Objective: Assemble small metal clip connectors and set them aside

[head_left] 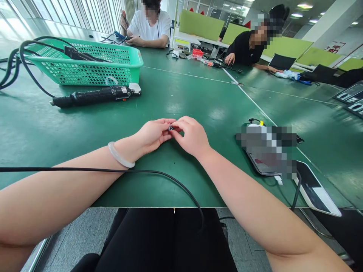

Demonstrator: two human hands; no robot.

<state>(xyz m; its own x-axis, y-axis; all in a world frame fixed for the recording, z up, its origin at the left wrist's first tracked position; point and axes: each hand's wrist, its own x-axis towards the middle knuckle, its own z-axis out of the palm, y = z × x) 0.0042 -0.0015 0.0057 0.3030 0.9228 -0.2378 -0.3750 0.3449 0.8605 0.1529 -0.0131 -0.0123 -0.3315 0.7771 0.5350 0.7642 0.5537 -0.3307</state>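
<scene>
Over the green table (181,177), my left hand (150,136) and my right hand (191,135) meet at the fingertips. Between them is a small dark, shiny piece (170,128), too small to name. The fingers of both hands are closed around it in a pinch and partly hide it. A pale bangle (120,155) circles my left wrist. Beyond my left hand lies a black electric screwdriver (96,96) with a cable at its far left end.
A green plastic basket (85,71) holding another dark tool stands at the left. A black cable (159,173) crosses my left forearm. On the right lie a partly blurred device (263,166) and a white-and-black panel (317,189). Two people sit across the table.
</scene>
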